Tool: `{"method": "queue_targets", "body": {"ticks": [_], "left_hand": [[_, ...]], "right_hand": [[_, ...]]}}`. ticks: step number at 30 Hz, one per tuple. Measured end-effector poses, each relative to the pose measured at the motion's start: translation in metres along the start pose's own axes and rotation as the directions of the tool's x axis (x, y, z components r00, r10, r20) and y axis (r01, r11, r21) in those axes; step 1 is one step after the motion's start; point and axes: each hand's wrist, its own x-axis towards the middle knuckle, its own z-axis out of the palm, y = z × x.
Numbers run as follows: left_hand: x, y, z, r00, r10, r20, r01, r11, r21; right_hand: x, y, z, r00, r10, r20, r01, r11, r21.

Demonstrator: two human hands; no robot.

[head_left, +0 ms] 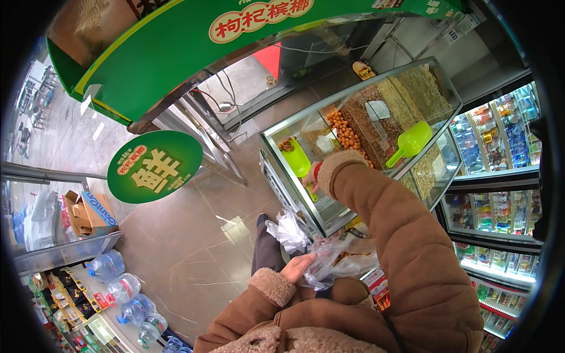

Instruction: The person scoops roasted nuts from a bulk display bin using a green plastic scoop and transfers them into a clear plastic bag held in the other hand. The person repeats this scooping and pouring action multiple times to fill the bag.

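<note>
My right hand [316,175] reaches into a glass-sided bin case [322,220] and is closed around the handle of a lime-green scoop [296,160]. The scoop lies in the left compartment beside a few brown snack pieces [288,144]. Below and to the left, my left hand [298,267] is closed on a clear plastic bag [338,259], held outside the case; some brownish contents show through it. In the neighbouring compartments are orange-brown round nuts [347,130] and paler grains or seeds [406,97]. A second lime-green scoop [414,141] rests over the right compartments.
White plastic bags [289,230] hang at the case's near left corner. Lit drink coolers [497,206] stand to the right. A green oval sign [155,167] rises at left, with large water bottles [125,288] and a cardboard box [94,213] beyond. Dark tiled floor [194,247] lies between.
</note>
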Motion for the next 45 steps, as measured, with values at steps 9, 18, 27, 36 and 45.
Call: {"method": "queue_targets", "body": {"ticks": [9,18,27,36,45], "left_hand": [[-0.005,0.005,0.005,0.999,0.031,-0.007,-0.031,0.999,0.013],[-0.005,0.005,0.006,0.999,0.041,0.005,-0.041,0.999,0.025],[-0.002,0.01,0.011,0.993,0.108,0.04,-0.112,0.989,0.094],[0.003,0.008,0.021,0.996,0.088,-0.034,-0.086,0.994,0.066],[0.003,0.022,0.042,0.978,0.208,-0.018,-0.195,0.94,0.279]], "right_hand": [[0.021,0.002,-0.004,0.999,-0.045,0.028,0.052,0.937,-0.344],[0.036,0.003,-0.004,0.993,0.033,0.116,0.004,0.954,-0.301],[-0.006,0.011,-0.014,0.999,-0.034,0.03,0.036,0.998,-0.042],[-0.073,0.022,-0.014,0.987,-0.158,-0.037,0.162,0.977,0.141],[-0.149,0.05,-0.007,0.931,-0.34,-0.132,0.364,0.889,0.276]]}}
